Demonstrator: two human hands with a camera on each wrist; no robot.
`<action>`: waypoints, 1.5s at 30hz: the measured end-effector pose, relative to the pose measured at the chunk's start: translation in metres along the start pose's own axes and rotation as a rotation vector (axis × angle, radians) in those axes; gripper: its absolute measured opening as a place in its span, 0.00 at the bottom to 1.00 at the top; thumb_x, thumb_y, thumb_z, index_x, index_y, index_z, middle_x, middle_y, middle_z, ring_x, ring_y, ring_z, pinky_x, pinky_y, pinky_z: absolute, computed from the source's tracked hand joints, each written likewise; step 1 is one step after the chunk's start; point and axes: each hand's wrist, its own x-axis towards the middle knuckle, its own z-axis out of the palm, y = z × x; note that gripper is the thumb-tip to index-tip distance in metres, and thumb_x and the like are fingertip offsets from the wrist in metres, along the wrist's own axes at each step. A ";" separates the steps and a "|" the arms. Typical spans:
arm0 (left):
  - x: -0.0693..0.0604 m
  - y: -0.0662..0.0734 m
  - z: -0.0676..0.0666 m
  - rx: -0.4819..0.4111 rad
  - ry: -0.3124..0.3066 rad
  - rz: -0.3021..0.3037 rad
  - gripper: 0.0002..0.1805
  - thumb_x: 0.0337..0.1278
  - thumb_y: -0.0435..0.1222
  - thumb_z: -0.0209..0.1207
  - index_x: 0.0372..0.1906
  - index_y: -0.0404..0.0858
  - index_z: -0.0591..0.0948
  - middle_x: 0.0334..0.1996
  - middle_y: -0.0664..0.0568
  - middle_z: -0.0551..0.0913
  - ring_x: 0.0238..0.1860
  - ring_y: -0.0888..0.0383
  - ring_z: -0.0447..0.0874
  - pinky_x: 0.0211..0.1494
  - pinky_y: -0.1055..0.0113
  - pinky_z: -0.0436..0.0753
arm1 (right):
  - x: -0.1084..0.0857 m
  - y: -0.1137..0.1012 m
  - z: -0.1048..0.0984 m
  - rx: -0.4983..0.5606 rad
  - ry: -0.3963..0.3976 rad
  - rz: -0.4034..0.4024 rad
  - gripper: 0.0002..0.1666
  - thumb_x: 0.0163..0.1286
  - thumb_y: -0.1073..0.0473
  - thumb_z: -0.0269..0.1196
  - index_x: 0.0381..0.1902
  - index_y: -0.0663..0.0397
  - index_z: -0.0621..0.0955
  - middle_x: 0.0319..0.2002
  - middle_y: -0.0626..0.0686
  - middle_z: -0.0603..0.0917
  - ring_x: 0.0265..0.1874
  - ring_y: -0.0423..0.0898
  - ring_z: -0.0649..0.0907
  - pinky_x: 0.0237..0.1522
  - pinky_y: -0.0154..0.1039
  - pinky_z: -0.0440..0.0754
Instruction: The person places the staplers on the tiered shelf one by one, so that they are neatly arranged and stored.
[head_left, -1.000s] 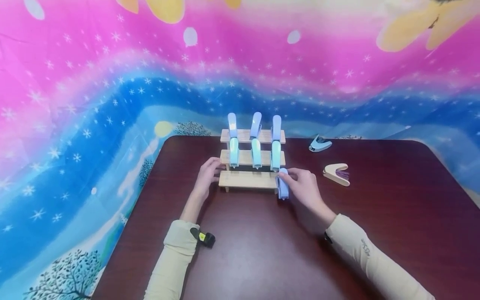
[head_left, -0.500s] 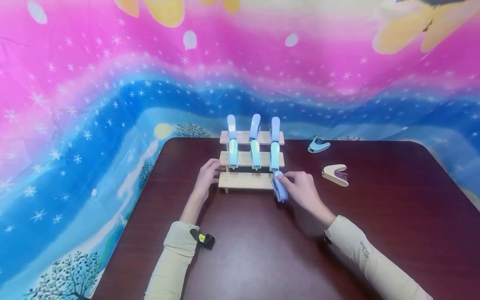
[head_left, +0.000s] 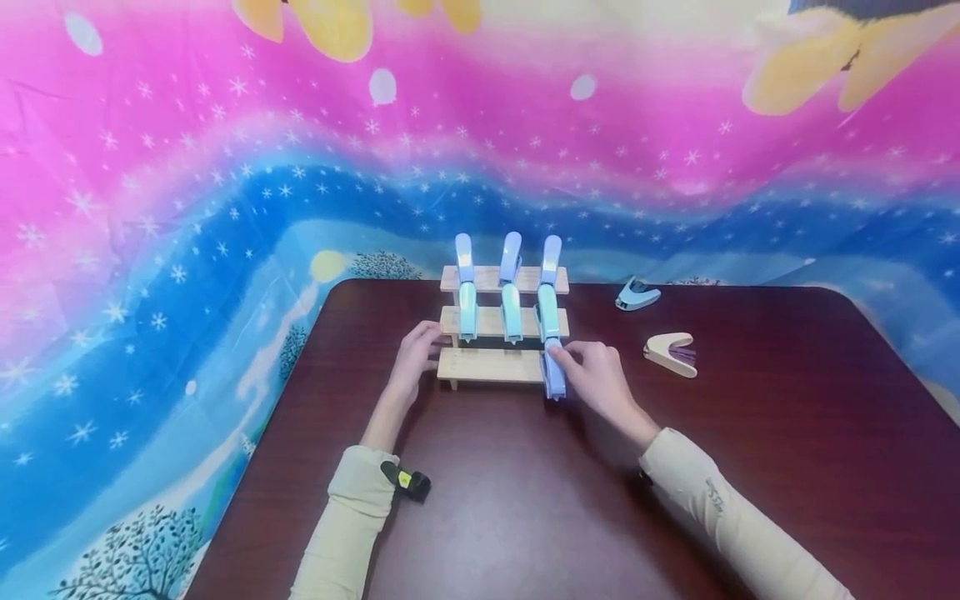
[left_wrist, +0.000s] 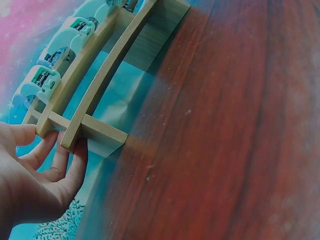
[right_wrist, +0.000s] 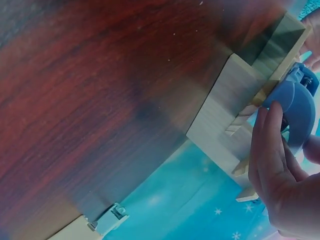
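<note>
A three-step wooden rack (head_left: 487, 363) stands on the table. With its fingers curled, my left hand (head_left: 412, 360) holds the left ends of the lower two shelves; the thumb and fingertips (left_wrist: 80, 146) show in the left wrist view. My right hand (head_left: 600, 372) pinches a periwinkle small stapler (head_left: 553, 382) at the right end of the bottom shelf. In the right wrist view that stapler (right_wrist: 300, 102) sits between thumb and fingers, against the shelf. Several mint staplers (head_left: 512, 312) stand on the middle shelf and several lilac staplers (head_left: 512, 257) on the top one.
Right of the rack, a light blue stapler (head_left: 637, 296) and a cream stapler (head_left: 670, 354) with purple inside lie on the dark red table (head_left: 480, 500). A patterned cloth (head_left: 225, 167) hangs behind the table. The left wrist carries a black strap device (head_left: 407, 481).
My right hand has shifted the periwinkle stapler left onto the bottom shelf's right end, tilting and then straightening it. The right mint stapler now leans slightly. My left hand stays on the rack.
</note>
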 end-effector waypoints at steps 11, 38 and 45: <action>0.000 0.000 0.004 -0.004 -0.004 0.004 0.14 0.76 0.39 0.50 0.53 0.34 0.79 0.51 0.39 0.84 0.50 0.48 0.83 0.42 0.63 0.83 | 0.003 0.019 -0.033 -0.012 0.051 -0.050 0.25 0.79 0.47 0.61 0.46 0.67 0.88 0.30 0.58 0.88 0.28 0.50 0.84 0.31 0.41 0.81; -0.001 -0.001 0.000 0.002 0.017 0.007 0.15 0.77 0.40 0.50 0.53 0.34 0.80 0.51 0.38 0.84 0.47 0.51 0.83 0.42 0.63 0.82 | 0.041 0.139 -0.126 -0.425 -0.089 -0.078 0.19 0.74 0.62 0.59 0.50 0.79 0.79 0.46 0.77 0.80 0.49 0.73 0.78 0.48 0.69 0.77; -0.001 -0.001 0.000 0.001 0.018 0.013 0.14 0.77 0.39 0.50 0.53 0.33 0.80 0.50 0.38 0.84 0.47 0.51 0.84 0.41 0.64 0.82 | 0.046 0.139 -0.115 -0.420 -0.171 -0.141 0.07 0.65 0.70 0.64 0.37 0.72 0.81 0.47 0.76 0.80 0.48 0.72 0.80 0.50 0.66 0.78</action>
